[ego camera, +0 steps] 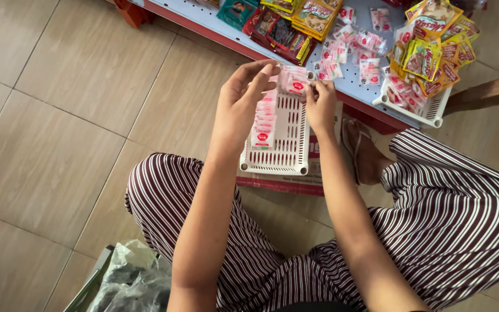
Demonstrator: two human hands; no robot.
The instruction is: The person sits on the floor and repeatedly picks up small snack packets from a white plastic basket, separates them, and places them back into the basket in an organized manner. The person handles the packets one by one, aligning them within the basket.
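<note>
My left hand (242, 98) and my right hand (320, 105) hold a small stack of white sachets with red marks (293, 81) between them, above the far end of a white slotted plastic tray (291, 147). A row of the same sachets (264, 121) stands along the tray's left side. The tray rests on a red and white carton (295, 184) on the floor between my knees.
A low grey pegboard shelf with a red edge (215, 26) carries loose sachets (347, 52), dark and yellow snack packets (295, 23) and a second white tray (428, 112) of yellow packets. My sandalled foot (365, 153) lies beside the carton. A plastic bag (134, 280) sits at lower left.
</note>
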